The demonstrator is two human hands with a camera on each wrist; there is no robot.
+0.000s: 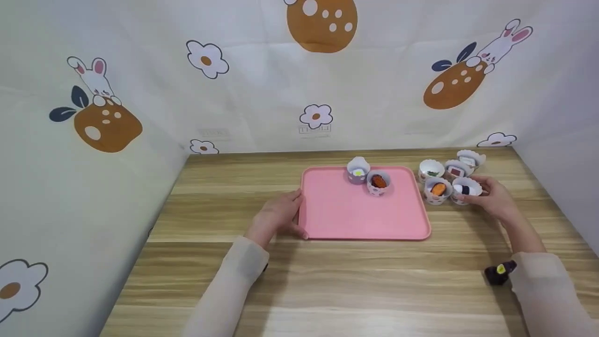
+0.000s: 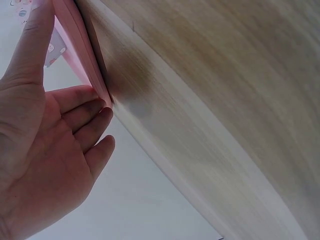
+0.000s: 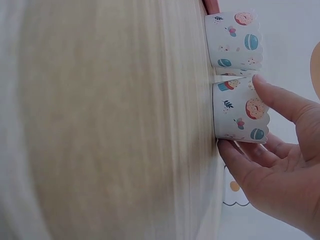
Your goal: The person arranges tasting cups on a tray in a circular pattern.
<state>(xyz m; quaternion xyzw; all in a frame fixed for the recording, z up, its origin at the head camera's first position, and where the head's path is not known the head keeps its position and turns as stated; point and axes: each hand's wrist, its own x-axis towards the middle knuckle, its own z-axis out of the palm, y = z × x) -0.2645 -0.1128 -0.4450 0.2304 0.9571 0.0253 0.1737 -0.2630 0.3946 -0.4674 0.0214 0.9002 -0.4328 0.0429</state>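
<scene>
Left hand loose, fingers resting against left edge of pink tray. Right hand grasps paper cup, thumb at front, fingers at right side. Cup upright on wooden table, right of tray; white food piece with black band inside. Four more cups cluster beside it. Two other cups side by side near tray's back edge.

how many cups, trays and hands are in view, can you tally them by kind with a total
Cups: 7 (2 on the tray, 5 to the right of it)
Trays: 1
Hands: 2
Total: 10
</scene>
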